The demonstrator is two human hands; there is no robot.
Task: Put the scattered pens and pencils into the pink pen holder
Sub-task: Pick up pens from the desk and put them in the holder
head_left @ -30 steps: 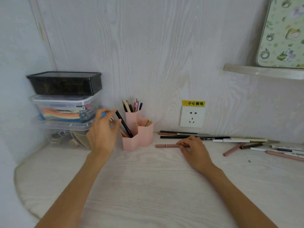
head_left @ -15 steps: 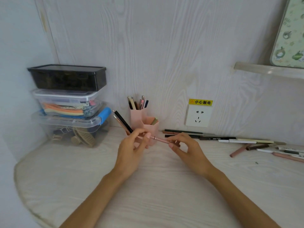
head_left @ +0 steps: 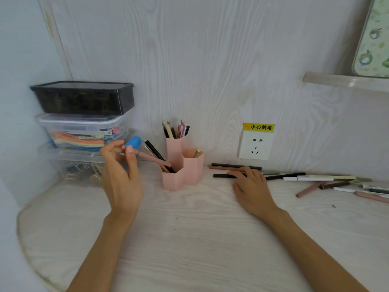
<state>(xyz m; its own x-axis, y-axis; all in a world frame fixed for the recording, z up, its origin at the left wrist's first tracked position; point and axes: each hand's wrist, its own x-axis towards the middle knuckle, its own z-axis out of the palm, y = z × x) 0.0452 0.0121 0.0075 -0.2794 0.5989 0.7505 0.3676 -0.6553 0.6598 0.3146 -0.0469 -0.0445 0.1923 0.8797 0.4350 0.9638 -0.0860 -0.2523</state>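
The pink pen holder, three joined hexagonal cups, stands near the back wall with several pens in it. My left hand pinches the top end of a pink pen, whose lower tip sits inside the front cup. My right hand lies flat on the desk, its fingertips touching a black pen. Behind it lie a dark pen and a brown one against the wall. More pens are scattered to the right.
Stacked plastic boxes fill the left corner, a black box on top. A wall socket with a yellow warning label sits behind my right hand. A shelf edge juts out at the upper right. The desk's rounded edge curves at the left.
My left hand took the pink pen from my right and carried it left to the front cup. My right hand went back right onto the black pen.
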